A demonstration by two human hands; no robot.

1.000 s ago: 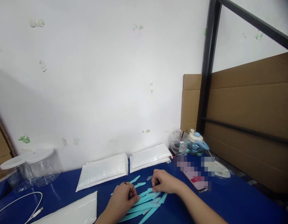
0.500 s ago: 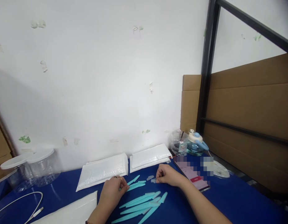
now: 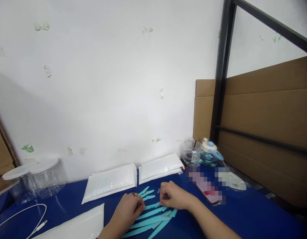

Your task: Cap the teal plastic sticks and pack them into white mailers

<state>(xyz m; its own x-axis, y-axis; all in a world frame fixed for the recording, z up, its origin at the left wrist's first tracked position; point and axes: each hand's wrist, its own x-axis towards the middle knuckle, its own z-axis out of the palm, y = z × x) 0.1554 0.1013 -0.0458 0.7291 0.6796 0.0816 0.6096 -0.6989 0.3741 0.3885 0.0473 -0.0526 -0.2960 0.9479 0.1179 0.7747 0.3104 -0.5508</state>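
Several turquoise blade-shaped strips [image 3: 149, 220] lie fanned out on the blue table [image 3: 190, 222], low in the middle of the view. My left hand [image 3: 131, 207] is at their left side, fingers pinched at the end of one turquoise strip [image 3: 153, 205]. On the right, my right hand [image 3: 173, 196] has its fingertips pinched together at the other end of that strip. A few shorter-looking strips [image 3: 146, 192] lie just beyond my left hand. A small translucent piece [image 3: 158, 190] shows beside my right fingers.
White padded mailers [image 3: 111, 182] lie behind and at the left. A phone [image 3: 207, 189], a clear cup [image 3: 191, 154] and a teapot-shaped bottle [image 3: 209, 154] stand right. Lidded clear jars [image 3: 47, 181] and a white cable [image 3: 45, 212] are left.
My right hand has moved left and nearer, from the translucent pieces to the strips. My left hand has shifted right and slightly nearer. A strip now spans between them.
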